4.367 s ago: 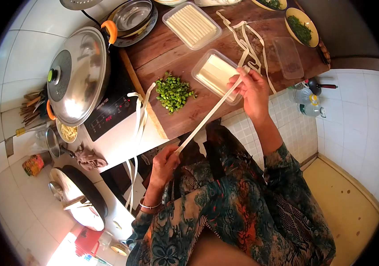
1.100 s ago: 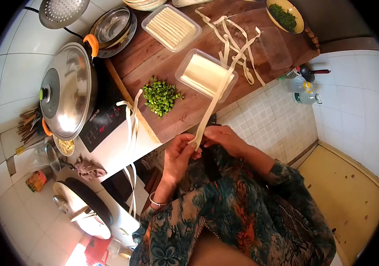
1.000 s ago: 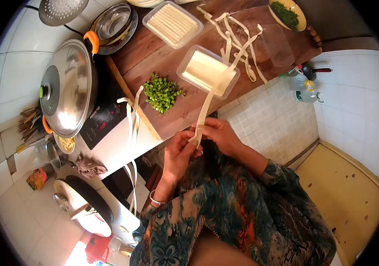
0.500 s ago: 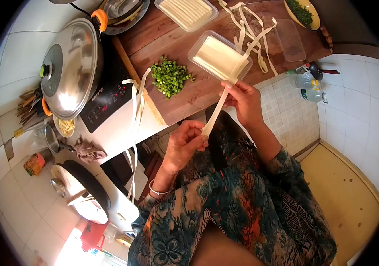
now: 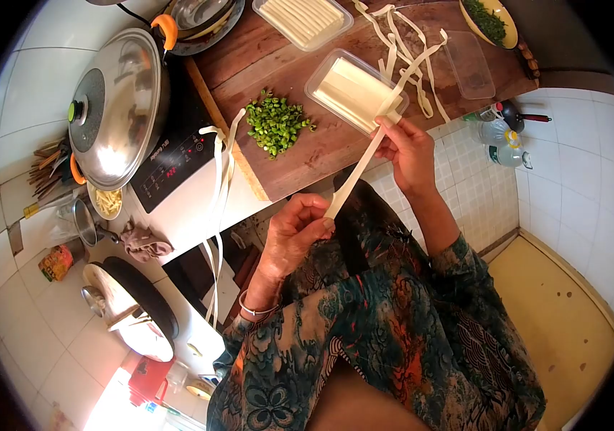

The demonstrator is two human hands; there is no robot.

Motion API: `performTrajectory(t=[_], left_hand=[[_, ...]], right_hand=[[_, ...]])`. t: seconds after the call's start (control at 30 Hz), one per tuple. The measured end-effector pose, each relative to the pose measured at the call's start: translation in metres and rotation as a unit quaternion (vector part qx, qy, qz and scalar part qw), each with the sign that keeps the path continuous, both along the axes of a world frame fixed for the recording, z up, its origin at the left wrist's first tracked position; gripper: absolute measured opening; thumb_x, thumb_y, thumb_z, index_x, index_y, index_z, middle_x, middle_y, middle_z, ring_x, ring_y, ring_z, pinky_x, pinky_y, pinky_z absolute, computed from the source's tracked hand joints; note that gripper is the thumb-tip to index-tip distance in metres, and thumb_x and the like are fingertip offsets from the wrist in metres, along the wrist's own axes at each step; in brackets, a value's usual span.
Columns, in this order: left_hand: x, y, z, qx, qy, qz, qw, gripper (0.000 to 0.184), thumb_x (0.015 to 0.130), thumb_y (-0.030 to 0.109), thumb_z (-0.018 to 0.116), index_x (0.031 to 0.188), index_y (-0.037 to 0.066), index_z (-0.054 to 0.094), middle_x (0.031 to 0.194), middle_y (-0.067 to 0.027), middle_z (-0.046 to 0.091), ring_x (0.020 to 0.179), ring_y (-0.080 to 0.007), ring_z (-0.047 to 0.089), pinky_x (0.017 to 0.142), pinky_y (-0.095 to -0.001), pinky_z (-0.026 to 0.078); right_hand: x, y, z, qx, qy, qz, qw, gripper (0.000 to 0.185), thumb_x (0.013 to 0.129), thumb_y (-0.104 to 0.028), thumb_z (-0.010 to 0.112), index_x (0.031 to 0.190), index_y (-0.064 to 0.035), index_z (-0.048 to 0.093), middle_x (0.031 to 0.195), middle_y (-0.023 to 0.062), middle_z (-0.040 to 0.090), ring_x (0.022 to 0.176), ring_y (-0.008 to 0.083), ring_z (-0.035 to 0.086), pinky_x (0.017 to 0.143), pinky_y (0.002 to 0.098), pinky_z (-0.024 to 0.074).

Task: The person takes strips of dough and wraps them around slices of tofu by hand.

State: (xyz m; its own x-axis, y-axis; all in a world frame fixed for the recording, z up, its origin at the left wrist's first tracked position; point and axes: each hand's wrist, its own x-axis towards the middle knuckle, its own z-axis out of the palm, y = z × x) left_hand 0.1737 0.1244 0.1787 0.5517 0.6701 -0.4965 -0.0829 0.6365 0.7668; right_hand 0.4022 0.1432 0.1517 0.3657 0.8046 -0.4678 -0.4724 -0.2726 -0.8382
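A pale strip of dough is stretched slantwise between my two hands. My left hand pinches its lower end, close to my body. Farther up and to the right, my right hand grips it between thumb and fingers, and the strip runs on past that hand toward the board. Just behind my right hand sits a clear plastic box with flat dough pieces inside. Several loose dough strips lie at the back right of the wooden board. Chopped green vegetable is heaped left of the box.
A lidded wok stands on the induction cooker at the left. Long strings hang over the counter edge. Another box of dough sticks, a clear lid and a bowl of greens are at the back.
My right hand has moved a little to the right and slightly up, away from my left hand. The dough strip between them is drawn longer and straighter.
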Motion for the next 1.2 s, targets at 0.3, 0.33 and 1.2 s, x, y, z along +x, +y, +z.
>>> performTrajectory(t=[0.3,0.33,1.2], left_hand=[[-0.003,0.004,0.003,0.042,-0.009,-0.012,0.999,0.024,0.082,-0.006,0.055,0.104,0.001,0.051,0.086,-0.0054,0.057,0.074,-0.0104,0.056,0.066,-0.0231,0.048],[-0.004,0.004,0.003,0.049,0.007,-0.018,0.999,0.023,0.082,-0.006,0.055,0.103,0.001,0.051,0.085,-0.0051,0.057,0.073,-0.0101,0.056,0.065,-0.0226,0.047],[-0.019,0.005,-0.007,0.054,-0.007,0.004,0.999,0.014,0.084,-0.005,0.053,0.095,0.003,0.053,0.074,-0.0017,0.055,0.061,-0.0056,0.051,0.054,-0.0187,0.042]], right_hand=[[0.005,0.004,-0.005,0.006,-0.008,-0.029,1.0,0.018,0.084,-0.016,0.061,0.092,0.0002,0.062,0.075,0.0083,0.064,0.059,0.0114,0.06,0.052,0.0221,0.0486],[0.005,0.005,-0.005,0.005,-0.008,-0.032,0.999,0.018,0.084,-0.016,0.061,0.092,0.0002,0.062,0.075,0.0083,0.064,0.059,0.0114,0.06,0.052,0.022,0.0484],[0.016,0.007,-0.017,-0.007,0.014,-0.06,0.998,0.017,0.083,-0.018,0.063,0.09,-0.0019,0.061,0.075,0.0088,0.063,0.059,0.0118,0.059,0.053,0.0226,0.0482]])
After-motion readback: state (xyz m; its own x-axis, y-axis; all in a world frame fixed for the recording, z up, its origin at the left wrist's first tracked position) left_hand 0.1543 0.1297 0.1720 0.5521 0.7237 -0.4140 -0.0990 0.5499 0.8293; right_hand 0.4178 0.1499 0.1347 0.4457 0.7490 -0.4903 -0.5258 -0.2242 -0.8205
